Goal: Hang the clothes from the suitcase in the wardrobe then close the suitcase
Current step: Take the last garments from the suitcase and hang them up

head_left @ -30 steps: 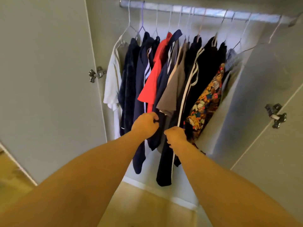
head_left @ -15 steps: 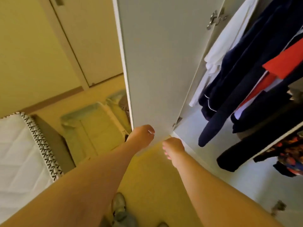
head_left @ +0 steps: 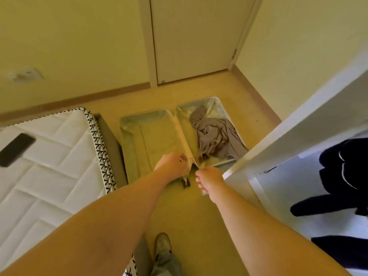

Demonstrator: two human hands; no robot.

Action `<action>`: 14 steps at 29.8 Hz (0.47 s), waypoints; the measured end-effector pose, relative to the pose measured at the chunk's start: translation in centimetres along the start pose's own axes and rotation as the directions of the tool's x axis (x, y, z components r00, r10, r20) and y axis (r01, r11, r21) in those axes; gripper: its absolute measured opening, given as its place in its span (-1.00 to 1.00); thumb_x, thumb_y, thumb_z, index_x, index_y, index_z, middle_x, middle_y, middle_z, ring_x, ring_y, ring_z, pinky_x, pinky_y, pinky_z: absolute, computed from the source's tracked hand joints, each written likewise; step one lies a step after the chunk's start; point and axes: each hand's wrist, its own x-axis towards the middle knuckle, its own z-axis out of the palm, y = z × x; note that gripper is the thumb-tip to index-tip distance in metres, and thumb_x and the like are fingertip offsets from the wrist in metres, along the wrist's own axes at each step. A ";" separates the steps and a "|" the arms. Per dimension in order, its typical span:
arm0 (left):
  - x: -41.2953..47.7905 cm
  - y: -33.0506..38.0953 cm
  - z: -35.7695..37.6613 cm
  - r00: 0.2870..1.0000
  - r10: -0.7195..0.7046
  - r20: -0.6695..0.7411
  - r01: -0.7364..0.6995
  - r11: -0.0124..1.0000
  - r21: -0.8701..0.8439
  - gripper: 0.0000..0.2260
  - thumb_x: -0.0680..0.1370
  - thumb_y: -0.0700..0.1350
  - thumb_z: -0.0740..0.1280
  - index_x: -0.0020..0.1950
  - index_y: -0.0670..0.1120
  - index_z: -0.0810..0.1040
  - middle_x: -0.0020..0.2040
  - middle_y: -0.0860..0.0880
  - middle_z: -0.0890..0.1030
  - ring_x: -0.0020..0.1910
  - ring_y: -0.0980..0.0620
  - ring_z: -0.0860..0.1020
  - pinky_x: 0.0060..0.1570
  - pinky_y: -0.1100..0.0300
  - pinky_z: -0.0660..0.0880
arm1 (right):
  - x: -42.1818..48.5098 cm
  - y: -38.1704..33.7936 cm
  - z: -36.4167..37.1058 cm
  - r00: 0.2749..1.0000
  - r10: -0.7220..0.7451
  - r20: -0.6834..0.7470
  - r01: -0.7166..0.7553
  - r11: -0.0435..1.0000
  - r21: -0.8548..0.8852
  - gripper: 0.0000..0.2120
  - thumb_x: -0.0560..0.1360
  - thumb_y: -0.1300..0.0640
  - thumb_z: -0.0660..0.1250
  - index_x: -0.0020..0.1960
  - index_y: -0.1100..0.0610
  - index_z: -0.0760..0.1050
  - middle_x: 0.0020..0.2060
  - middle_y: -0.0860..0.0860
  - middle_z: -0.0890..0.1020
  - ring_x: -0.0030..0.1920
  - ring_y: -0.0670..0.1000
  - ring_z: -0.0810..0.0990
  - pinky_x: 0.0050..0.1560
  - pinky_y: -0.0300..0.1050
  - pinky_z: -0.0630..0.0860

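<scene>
Head camera, looking down: a person reaches both arms toward an open suitcase (head_left: 153, 136) lying flat on the floor at centre frame. Its left half shows only bare lining. A crumpled grey garment (head_left: 215, 136) lies in the right half, not yet hung. Dark clothes (head_left: 342, 158) hang inside the wardrobe at the right edge of the frame, so the hanging looks well advanced. By this view, what is left is the grey garment and then shutting the case.

The left hand (head_left: 171, 163) hovers at the case's near edge, over the spine between the halves. Its fingers are curled, and whether they grip or even touch anything cannot be told. The right hand (head_left: 210, 176) hangs just beside it, fingers loosely bent downward, with nothing seen in them.

Room is tight on both sides. The wardrobe door (head_left: 298, 126) stands open, cutting diagonally across the right of the frame. Its lower edge is just right of the right hand and hides the case's near right corner. A mattress (head_left: 49, 166) with a phone (head_left: 16, 149) on it fills the left, its base just beside the empty half. Bare floor lies open between the person's shoe (head_left: 162, 244) and the case, and beyond the case toward a closed door (head_left: 195, 36) at top centre. Folding one half over the other will probably call for care near the wardrobe door's edge.
</scene>
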 end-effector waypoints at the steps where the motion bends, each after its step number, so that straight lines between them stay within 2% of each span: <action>1: 0.9 -0.5 -1.2 1.000 -0.007 -0.009 0.007 1.000 -0.012 -0.77 0.59 -0.09 0.15 0.16 -0.01 0.54 0.13 -0.07 0.57 -0.04 -0.07 0.55 -0.15 0.19 0.45 | 0.6 -1.3 0.6 1.000 -0.006 -0.006 0.005 1.000 -0.003 -0.81 0.51 0.25 0.15 -0.27 0.11 0.36 -0.29 0.10 0.44 -0.39 0.01 0.32 -0.43 -0.16 0.21; 5: 3.7 -1.7 -4.0 0.999 -0.046 -0.010 0.046 0.998 -0.053 -0.77 0.59 -0.08 0.15 0.17 0.00 0.52 0.08 -0.05 0.57 -0.20 -0.01 0.52 -0.26 0.19 0.47 | 2.4 -4.9 2.6 0.999 0.011 0.042 -0.010 1.000 -0.028 -0.85 0.55 0.24 0.11 -0.18 0.12 0.38 -0.31 0.06 0.42 -0.43 -0.03 0.29 -0.45 -0.21 0.20; 7: 5.3 -1.9 -4.9 0.998 -0.058 -0.009 0.058 0.997 -0.053 -0.78 0.59 -0.08 0.14 0.17 0.01 0.52 0.09 -0.04 0.57 -0.18 -0.02 0.53 -0.25 0.17 0.48 | 3.8 -6.2 3.3 0.998 0.033 0.058 -0.031 0.999 -0.026 -0.87 0.56 0.23 0.12 -0.05 0.15 0.44 -0.28 0.07 0.42 -0.42 -0.02 0.27 -0.45 -0.20 0.20; 10: 9.1 -1.9 -6.3 0.997 -0.076 -0.022 0.075 0.995 -0.069 -0.77 0.60 -0.07 0.14 0.17 0.01 0.52 0.10 -0.05 0.57 -0.10 -0.06 0.55 -0.16 0.13 0.51 | 7.6 -8.7 4.5 0.997 0.019 0.069 -0.015 0.998 -0.065 -0.71 0.54 0.24 0.14 0.20 0.33 0.45 -0.20 0.13 0.40 -0.33 0.04 0.27 -0.37 -0.11 0.20; 12: 11.4 -1.7 -7.2 0.996 -0.077 -0.034 0.074 0.995 -0.064 -0.77 0.60 -0.07 0.14 0.18 0.00 0.52 0.11 -0.05 0.57 -0.12 -0.04 0.55 -0.17 0.14 0.51 | 10.1 -9.8 5.0 0.997 -0.002 0.071 0.007 0.997 -0.081 -0.71 0.53 0.24 0.14 0.17 0.34 0.48 -0.20 0.14 0.39 -0.24 0.05 0.29 -0.31 -0.07 0.20; 14: 13.8 -1.8 -7.8 0.993 -0.106 -0.047 0.102 0.991 -0.088 -0.77 0.60 -0.08 0.14 0.18 0.00 0.51 0.10 -0.05 0.57 -0.14 -0.04 0.55 -0.18 0.14 0.51 | 12.3 -11.2 5.5 0.994 -0.008 0.111 0.022 0.992 -0.126 -0.83 0.52 0.24 0.12 -0.07 0.21 0.48 -0.24 0.13 0.36 -0.26 0.05 0.25 -0.27 -0.05 0.17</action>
